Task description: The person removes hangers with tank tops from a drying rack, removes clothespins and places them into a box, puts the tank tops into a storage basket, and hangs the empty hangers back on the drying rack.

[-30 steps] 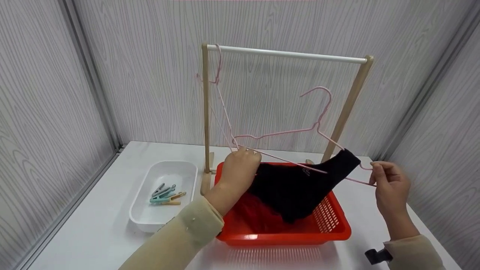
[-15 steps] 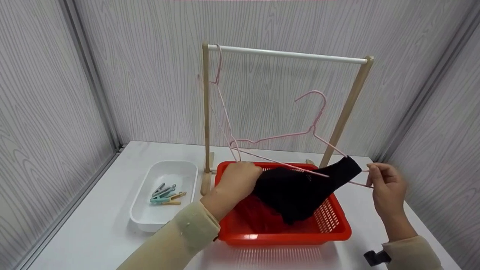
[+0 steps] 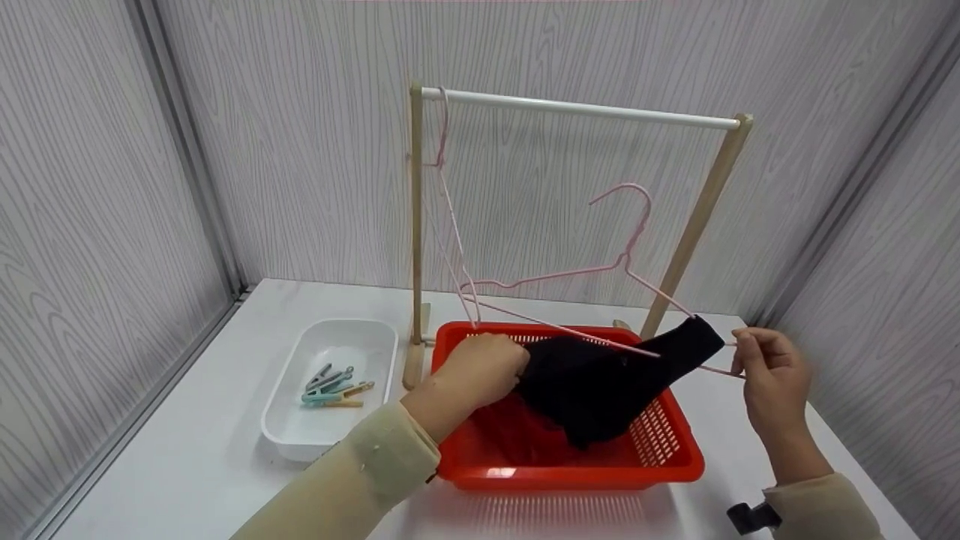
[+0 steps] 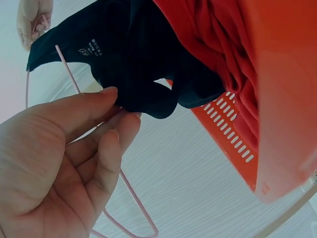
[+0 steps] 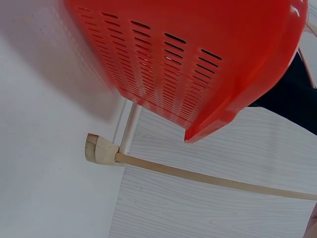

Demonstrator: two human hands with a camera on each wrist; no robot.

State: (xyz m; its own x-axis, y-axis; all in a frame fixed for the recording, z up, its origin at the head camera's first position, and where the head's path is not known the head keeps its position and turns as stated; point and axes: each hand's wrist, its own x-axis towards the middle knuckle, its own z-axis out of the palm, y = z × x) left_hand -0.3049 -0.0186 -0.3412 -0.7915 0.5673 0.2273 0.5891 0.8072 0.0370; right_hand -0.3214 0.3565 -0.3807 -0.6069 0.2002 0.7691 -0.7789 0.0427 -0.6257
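Observation:
A black tank top [image 3: 592, 394] with a small printed label lies partly in the red basket [image 3: 570, 477]. One of its straps is threaded over the right arm of a pink wire hanger [image 3: 562, 271], which tilts above the basket with its hook up. My right hand [image 3: 776, 375] pinches that hanger's right end between thumb and fingers; only a sliver of this hand shows in the right wrist view. At the other side, my left hand [image 3: 484, 369] pinches an edge of the tank top, thumb against fingertips in the left wrist view. The hanger's left end is free.
A wooden rack with a white rod [image 3: 577, 109] stands behind the basket. A second pink hanger [image 3: 454, 225] hangs at its left end. Red cloth [image 4: 218, 34] lies in the basket. To the left, a white tray [image 3: 292, 442] holds several clothespins [image 3: 330, 394].
My left hand has moved down and slightly right with the tank top's edge. The hanger and my right hand have dropped a little and shifted slightly left.

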